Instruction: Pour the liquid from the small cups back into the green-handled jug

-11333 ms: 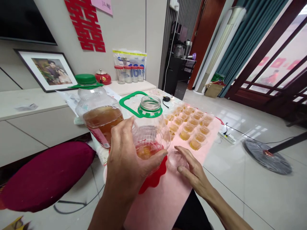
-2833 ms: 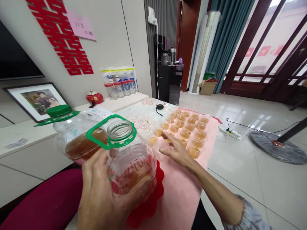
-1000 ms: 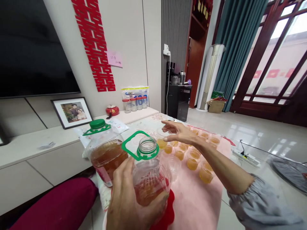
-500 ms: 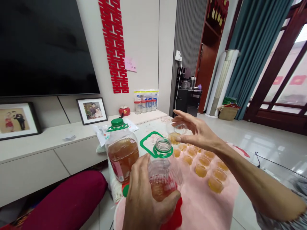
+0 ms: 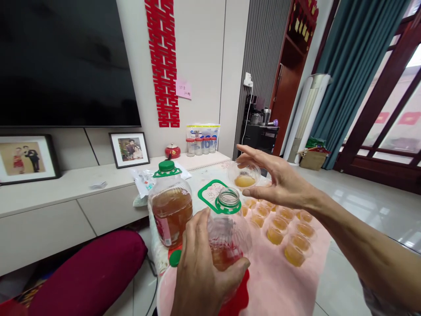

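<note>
My left hand (image 5: 207,263) is wrapped round a clear plastic jug (image 5: 232,230), uncapped, with a green handle ring at its neck and amber liquid low inside. Between the thumb and fingers of my right hand (image 5: 276,177) is a clear plastic cup (image 5: 245,173) with some amber liquid, tilted and raised just beyond the jug's mouth. Several filled plastic cups (image 5: 276,235) stand to the right on a pink cloth (image 5: 272,281). A second, fuller jug (image 5: 173,210) with a green cap stands to the left. A loose green cap (image 5: 175,258) lies beside my left hand.
A maroon cushioned seat (image 5: 92,272) is at the lower left. Behind the table runs a white cabinet (image 5: 121,188) bearing framed photos (image 5: 129,150), a red pot (image 5: 173,151) and red-lidded jars (image 5: 198,146). A plastic bag (image 5: 143,182) lies by the capped jug.
My right hand has lifted the cup slightly and tipped it, so its liquid shows more from above. The left hand keeps its grip on the jug. The view has shifted a little.
</note>
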### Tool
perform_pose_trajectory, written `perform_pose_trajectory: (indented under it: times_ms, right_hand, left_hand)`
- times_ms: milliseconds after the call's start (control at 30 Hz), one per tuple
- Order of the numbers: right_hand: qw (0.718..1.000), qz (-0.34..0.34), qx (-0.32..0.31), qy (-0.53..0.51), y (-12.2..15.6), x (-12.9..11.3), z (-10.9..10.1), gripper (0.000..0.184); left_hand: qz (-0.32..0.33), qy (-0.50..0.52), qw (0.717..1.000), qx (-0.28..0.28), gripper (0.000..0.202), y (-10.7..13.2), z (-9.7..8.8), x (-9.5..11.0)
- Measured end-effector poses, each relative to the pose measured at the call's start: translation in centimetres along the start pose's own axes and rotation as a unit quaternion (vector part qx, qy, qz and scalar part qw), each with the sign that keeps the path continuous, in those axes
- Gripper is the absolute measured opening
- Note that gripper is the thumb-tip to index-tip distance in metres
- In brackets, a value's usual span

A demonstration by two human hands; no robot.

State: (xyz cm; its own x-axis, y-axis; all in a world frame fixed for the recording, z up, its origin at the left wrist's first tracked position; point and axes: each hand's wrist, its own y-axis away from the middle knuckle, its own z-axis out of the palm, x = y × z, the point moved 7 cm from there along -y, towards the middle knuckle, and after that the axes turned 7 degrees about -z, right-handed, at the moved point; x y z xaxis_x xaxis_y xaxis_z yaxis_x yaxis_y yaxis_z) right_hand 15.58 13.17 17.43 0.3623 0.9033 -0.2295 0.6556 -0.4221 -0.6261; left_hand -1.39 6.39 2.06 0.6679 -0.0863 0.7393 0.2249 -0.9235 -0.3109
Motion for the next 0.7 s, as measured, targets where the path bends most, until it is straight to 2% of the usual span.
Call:
perform_pose_trajectory:
  times_ms: [100,300,700]
  right_hand:
    - [1.0,-0.009,-0.017,0.021,-0.3,-0.5,0.0,0.088]
    - [0.996,-0.046,-0.04,0.063,-0.9,-1.7,0.0,0.089]
    - [0.976,-0.122,-0.086,0.158,-1.5,-3.8,0.1,0.083]
  left_hand:
    - [-0.019,0.012,1.0,0.006,0.092,0.0,0.1,0.2]
    - [-0.001,0.008,0.998,0.064,0.091,0.6,0.1,0.6]
    - [0.003,0.007,0.998,0.059,0.088,0.8,-0.3,1.3]
